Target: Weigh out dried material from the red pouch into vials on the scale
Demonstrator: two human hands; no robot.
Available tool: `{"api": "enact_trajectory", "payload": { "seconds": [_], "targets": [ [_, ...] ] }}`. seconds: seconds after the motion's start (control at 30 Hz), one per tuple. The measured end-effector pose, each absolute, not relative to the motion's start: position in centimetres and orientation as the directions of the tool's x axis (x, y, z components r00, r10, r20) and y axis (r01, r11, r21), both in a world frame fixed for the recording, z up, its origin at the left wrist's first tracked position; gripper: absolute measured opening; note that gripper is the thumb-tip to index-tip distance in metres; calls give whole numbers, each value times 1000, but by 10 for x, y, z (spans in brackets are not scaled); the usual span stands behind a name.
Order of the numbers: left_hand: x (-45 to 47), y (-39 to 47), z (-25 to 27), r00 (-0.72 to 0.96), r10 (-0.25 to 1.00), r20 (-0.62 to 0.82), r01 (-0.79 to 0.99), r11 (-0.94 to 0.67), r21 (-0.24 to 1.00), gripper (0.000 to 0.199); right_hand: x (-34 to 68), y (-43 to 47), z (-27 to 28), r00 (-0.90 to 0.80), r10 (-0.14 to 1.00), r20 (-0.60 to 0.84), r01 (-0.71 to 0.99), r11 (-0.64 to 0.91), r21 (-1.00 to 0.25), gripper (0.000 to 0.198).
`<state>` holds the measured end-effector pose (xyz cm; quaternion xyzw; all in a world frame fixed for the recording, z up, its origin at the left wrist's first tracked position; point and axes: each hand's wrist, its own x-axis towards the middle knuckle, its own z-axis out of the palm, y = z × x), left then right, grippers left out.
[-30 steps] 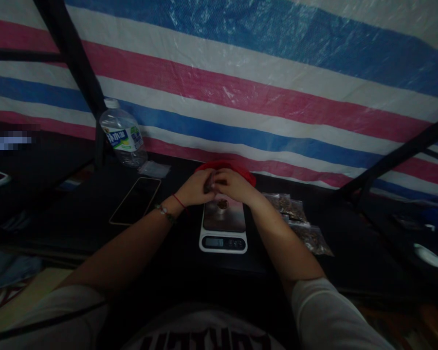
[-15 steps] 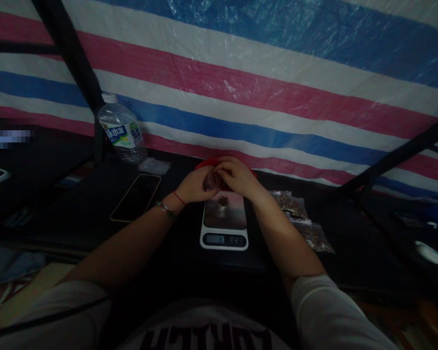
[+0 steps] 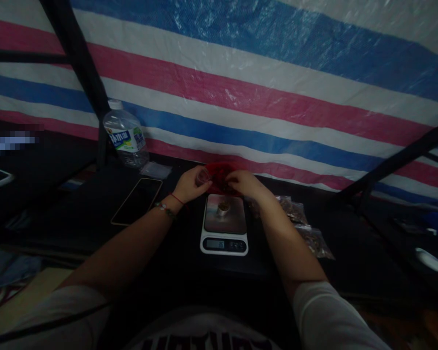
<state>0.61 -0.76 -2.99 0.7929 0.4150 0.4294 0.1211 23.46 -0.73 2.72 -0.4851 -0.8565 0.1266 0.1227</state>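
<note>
My left hand [image 3: 190, 183] is closed around a small clear cup [image 3: 203, 177], held tilted at the left side of a red bowl [image 3: 213, 171]. Over the right part of that bowl is my right hand [image 3: 243, 182], fingertips pinched together among dark bits; what they grip is too small to make out. Just in front of the bowl stands a white kitchen scale [image 3: 224, 247] with a lit display. A little metallic cup [image 3: 223, 209] filled with brownish bits rests on its plate.
Several clear bags of brown bits [image 3: 316, 242] lie right of the scale, partly behind my right forearm. On the left are a phone [image 3: 137, 200], empty clear bags [image 3: 156, 169] and a large plastic bottle [image 3: 126, 136]. A striped tarp [image 3: 241, 92] hangs behind the black table.
My hands were together above the back of the scale; now they are apart. The left has moved slightly left with the clear cup, the right to the bowl's right side, uncovering the bowl.
</note>
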Motion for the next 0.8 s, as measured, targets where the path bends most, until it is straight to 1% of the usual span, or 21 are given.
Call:
{"api": "enact_trajectory", "payload": {
  "seconds": [0.13, 0.2, 0.27, 0.33, 0.43, 0.5, 0.63, 0.7, 0.8],
  "targets": [
    [3, -7, -29, 269, 772, 577, 550, -615, 566, 29, 228, 4, 12, -545, 837, -51, 818, 518, -250, 32],
    [2, -6, -27, 319, 785, 530, 561, -608, 562, 25, 223, 10, 6, -539, 837, -97, 831, 509, -226, 33],
    [1, -5, -26, 401, 797, 452, 591, -602, 537, 23, 218, 15, 2, -549, 829, -105, 823, 514, -241, 36],
    [0, -3, -26, 481, 797, 365, 628, -604, 490, 22, 212, 19, -1, -566, 821, -81, 803, 526, -279, 40],
    [-2, 0, -27, 531, 802, 276, 689, -597, 410, 22, 204, 27, -5, -577, 814, -67, 791, 537, -293, 44],
    [-4, 2, -28, 535, 817, 214, 731, -575, 368, 23, 200, 32, -7, -551, 828, -98, 818, 514, -259, 44],
    [-7, 4, -27, 529, 845, 78, 790, -524, 317, 26, 197, 42, -9, -423, 895, -144, 902, 401, -159, 40],
    [-8, 4, -26, 519, 853, 56, 807, -511, 295, 27, 198, 45, -10, -386, 911, -144, 919, 367, -145, 42],
    [-7, 3, -24, 506, 860, 70, 825, -506, 252, 29, 204, 48, -12, -349, 925, -153, 933, 326, -154, 46]
  ]
}}
